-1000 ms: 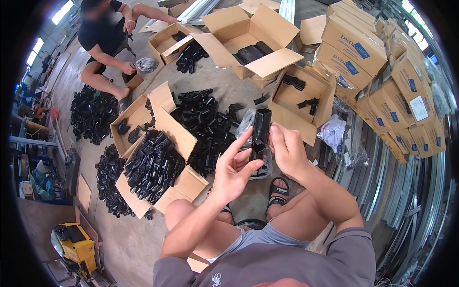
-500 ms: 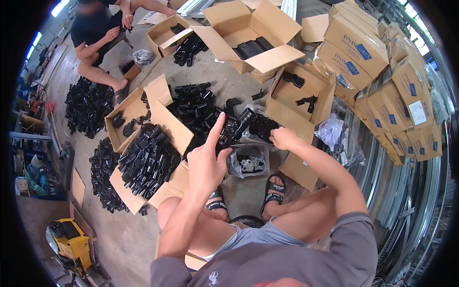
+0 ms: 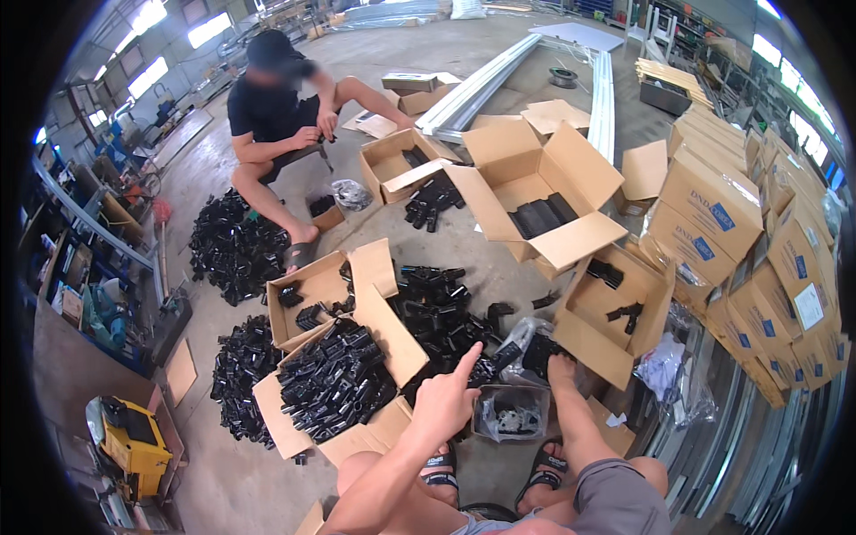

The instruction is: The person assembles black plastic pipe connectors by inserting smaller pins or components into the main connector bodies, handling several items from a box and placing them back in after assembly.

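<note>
My left hand (image 3: pixel 444 406) is raised in front of my lap, its index finger stretched out and the others curled around a black plastic fitting (image 3: pixel 496 365). The fitting's far end tilts up to the right, towards a clear plastic bag (image 3: pixel 517 337). My right hand (image 3: pixel 561 371) reaches fingers-down to a cluster of small black parts (image 3: pixel 538 354) beside that bag; its fingertips are hidden there. Just below, between my hands, a small lined box (image 3: pixel 511 415) contains silvery parts. Beyond my left hand lies a loose pile of black fittings (image 3: pixel 433 308).
An open carton (image 3: pixel 412 349) heaped with black fittings stands left, with more piles (image 3: pixel 242 379) beside it. An open carton (image 3: pixel 592 343) lies right; a larger one (image 3: pixel 571 241) is behind. Stacked cartons (image 3: pixel 704 218) line the right. A co-worker (image 3: pixel 276 125) sits far left, handling a small dark part.
My view has tilted upward, so more of the room shows and the things sit lower and further right. My left hand still has the fitting; my right hand remains by the small black parts.
</note>
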Motion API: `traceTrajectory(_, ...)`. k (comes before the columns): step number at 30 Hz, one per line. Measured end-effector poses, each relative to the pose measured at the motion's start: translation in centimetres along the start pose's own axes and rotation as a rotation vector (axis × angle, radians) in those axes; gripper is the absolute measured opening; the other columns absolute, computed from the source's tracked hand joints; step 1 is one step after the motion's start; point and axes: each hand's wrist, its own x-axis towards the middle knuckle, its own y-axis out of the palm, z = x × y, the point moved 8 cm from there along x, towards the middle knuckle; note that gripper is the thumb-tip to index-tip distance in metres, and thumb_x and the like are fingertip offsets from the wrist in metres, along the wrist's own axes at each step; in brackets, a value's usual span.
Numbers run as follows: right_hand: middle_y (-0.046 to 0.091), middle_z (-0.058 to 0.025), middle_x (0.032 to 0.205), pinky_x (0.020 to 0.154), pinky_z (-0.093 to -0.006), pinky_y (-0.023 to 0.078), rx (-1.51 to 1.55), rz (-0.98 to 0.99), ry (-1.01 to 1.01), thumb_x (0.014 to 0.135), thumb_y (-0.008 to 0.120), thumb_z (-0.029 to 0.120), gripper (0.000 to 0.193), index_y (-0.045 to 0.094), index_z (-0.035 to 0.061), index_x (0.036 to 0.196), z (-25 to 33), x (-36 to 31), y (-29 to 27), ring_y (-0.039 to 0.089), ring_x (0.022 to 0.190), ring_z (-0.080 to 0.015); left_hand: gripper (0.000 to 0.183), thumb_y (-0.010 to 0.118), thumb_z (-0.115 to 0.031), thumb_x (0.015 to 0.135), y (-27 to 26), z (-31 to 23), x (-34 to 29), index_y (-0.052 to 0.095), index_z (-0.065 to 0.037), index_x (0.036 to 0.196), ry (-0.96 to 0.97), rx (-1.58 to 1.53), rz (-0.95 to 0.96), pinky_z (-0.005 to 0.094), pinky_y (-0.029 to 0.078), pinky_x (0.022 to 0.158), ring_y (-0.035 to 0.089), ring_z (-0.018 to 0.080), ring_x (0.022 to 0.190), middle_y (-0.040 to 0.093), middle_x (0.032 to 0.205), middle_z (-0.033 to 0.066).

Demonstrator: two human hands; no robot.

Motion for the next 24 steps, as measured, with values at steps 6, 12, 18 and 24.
traceTrajectory(6, 0.066, -0.012, 0.117, 0.09, -0.0422, 0.053, -0.136, 0.03, -0.241, 0.091, 0.054, 0.01, 0.023, 0.075, 0.0075, 0.1, 2.0, -1.3, -0.4, 0.061, 0.114, -0.0305, 0.077, 0.073, -0.013, 0.08, -0.2, 0.0, -0.5, 0.038, -0.018, 0.149, -0.008, -0.04, -0.054, 0.0515, 0.05, 0.064, 0.064, 0.0425, 0.065, 0.064, 0.067, 0.0228)
traceTrajectory(12, 0.065, -0.0096, 0.113, 0.092, -0.043, 0.052, -0.097, -0.001, -0.238, 0.092, 0.054, 0.011, 0.022, 0.075, 0.0076, 0.1, 1.6, -2.2, -0.2, 0.062, 0.113, -0.0294, 0.077, 0.073, -0.015, 0.081, 0.1, -0.6, -0.6, 0.037, -0.019, 0.149, 0.01, -0.038, -0.045, 0.0511, 0.052, 0.065, 0.065, 0.0425, 0.07, 0.066, 0.072, 0.0229)
traceTrajectory(18, 0.065, -0.0121, 0.117, 0.095, -0.0437, 0.05, -0.179, 0.134, -0.233, 0.093, 0.052, 0.011, 0.022, 0.072, 0.0069, 0.102, 0.7, -2.0, 0.6, 0.062, 0.113, -0.0301, 0.076, 0.072, -0.015, 0.082, 0.7, -1.0, -0.9, 0.037, -0.019, 0.149, 0.059, -0.036, -0.044, 0.0504, 0.052, 0.066, 0.066, 0.0417, 0.07, 0.066, 0.071, 0.0221)
traceTrajectory(24, 0.069, -0.025, 0.096, 0.083, -0.0503, 0.054, 0.202, 0.101, -0.341, 0.092, 0.059, 0.019, 0.022, 0.059, 0.0013, 0.105, 2.4, -4.0, -3.0, 0.067, 0.092, -0.0435, 0.075, 0.073, -0.015, 0.08, -0.5, -0.9, -1.2, 0.041, -0.021, 0.147, 0.031, -0.023, -0.08, 0.0518, 0.052, 0.067, 0.065, 0.0433, 0.071, 0.066, 0.074, 0.0239)
